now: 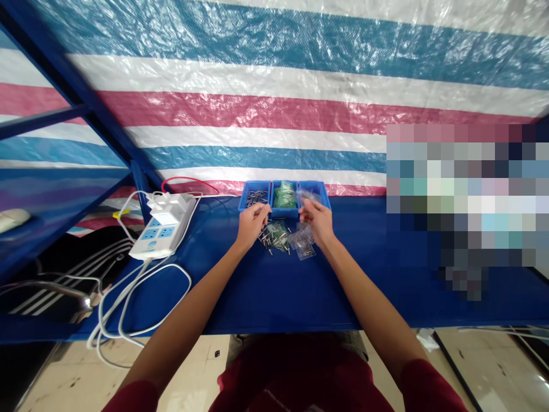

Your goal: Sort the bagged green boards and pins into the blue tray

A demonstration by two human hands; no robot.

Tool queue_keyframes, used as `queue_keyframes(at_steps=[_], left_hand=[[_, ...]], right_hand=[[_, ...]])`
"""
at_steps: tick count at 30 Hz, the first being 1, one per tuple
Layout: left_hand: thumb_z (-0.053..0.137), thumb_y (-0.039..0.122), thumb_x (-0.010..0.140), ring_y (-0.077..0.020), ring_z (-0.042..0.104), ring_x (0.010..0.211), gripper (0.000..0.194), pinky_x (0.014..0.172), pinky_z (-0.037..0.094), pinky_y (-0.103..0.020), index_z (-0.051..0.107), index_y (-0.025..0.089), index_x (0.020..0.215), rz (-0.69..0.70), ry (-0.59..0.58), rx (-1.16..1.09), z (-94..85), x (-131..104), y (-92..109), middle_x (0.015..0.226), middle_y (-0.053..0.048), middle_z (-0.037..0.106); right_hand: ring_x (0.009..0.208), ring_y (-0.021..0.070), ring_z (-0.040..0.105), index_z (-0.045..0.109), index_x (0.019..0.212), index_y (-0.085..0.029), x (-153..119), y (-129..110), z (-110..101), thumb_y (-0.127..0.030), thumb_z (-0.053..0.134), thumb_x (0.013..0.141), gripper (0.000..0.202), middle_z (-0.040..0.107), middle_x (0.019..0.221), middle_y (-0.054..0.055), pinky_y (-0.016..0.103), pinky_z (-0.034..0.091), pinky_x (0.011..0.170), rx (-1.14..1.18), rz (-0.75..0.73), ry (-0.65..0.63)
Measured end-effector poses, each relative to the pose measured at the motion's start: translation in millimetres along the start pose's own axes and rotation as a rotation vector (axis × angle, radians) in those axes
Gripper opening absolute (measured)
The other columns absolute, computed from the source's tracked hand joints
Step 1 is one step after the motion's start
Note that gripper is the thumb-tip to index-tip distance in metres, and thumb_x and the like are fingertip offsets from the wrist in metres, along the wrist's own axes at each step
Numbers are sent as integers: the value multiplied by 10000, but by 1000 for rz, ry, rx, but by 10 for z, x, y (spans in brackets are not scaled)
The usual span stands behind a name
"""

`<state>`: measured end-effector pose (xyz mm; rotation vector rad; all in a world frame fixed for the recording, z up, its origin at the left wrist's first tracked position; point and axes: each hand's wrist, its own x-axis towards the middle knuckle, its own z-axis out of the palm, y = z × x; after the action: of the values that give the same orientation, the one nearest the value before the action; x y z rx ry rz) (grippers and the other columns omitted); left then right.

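Observation:
Three blue bins stand in a row at the back of the blue table. The left bin [242, 200] holds dark metal screws [257, 197], the middle one green packets [285, 194]. Clear plastic bags show at the right bin [325, 197]. My left hand [253, 224] is closed at the front of the left bin; what its fingertips hold, if anything, is too small to tell. My right hand [316, 218] pinches a clear plastic bag [306, 195] over the right bin. Between my hands lie loose screws and green packets [277, 236], with clear bags [303, 241] beside them.
A white power strip [158, 234] with plugged-in adapters and looped white cables [122, 297] lies on the left of the blue table [274, 297]. Blue frame bars [107, 137] rise at the left. A striped sheet [257, 109] hangs behind. The right side is pixelated.

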<state>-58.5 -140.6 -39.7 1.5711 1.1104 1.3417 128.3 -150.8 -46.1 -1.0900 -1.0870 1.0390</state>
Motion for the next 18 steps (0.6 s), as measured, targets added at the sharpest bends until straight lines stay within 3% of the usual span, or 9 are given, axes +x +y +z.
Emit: queue_keyframes(at_steps=[3, 7, 9, 12, 14, 18], left_hand=[[609, 434, 842, -84, 413, 407, 300, 430, 308, -226, 646, 167, 710, 15, 20, 56, -13, -5, -7, 487, 37, 494], [586, 386, 858, -96, 434, 432, 265, 468, 326, -230, 660, 174, 717, 78, 7, 174, -12, -24, -28, 490, 37, 499], [575, 382, 864, -103, 442, 442, 267, 489, 335, -231, 660, 179, 713, 113, -8, 223, -14, -29, -46, 488, 38, 500], [564, 382, 868, -109, 445, 443, 279, 519, 344, -235, 659, 183, 698, 157, -26, 293, -21, -27, -78, 477, 40, 507], [557, 380, 871, -118, 455, 455, 280, 536, 349, -239, 665, 187, 699, 189, -47, 345, -21, -27, -93, 480, 36, 522], [553, 374, 873, -148, 521, 555, 248, 589, 380, -252, 691, 199, 765, 302, -179, 433, -6, -47, -99, 633, -13, 638]], right_hand=[[480, 142, 552, 614, 942, -179, 24, -34, -40, -634, 499, 830, 482, 669, 674, 46, 280, 472, 496, 47, 60, 91], [451, 142, 489, 685, 945, -159, 19, -98, -156, -420, 545, 837, 316, 543, 485, -20, 281, 435, 541, -478, -122, 158], [520, 154, 531, 710, 797, -176, 26, -130, -221, -316, 577, 802, 194, 553, 498, -8, 284, 437, 605, -778, -150, 76], [661, 198, 607, 712, 713, -197, 44, -161, -313, -300, 689, 723, 106, 644, 627, 38, 290, 433, 634, -1062, -41, -128], [711, 223, 629, 715, 741, -200, 47, -175, -375, -386, 762, 668, 205, 679, 705, 68, 292, 433, 624, -1157, 18, -213], [689, 236, 638, 690, 726, -179, 23, -196, -468, -534, 809, 583, 400, 687, 733, 114, 287, 424, 582, -1281, 77, -246]])
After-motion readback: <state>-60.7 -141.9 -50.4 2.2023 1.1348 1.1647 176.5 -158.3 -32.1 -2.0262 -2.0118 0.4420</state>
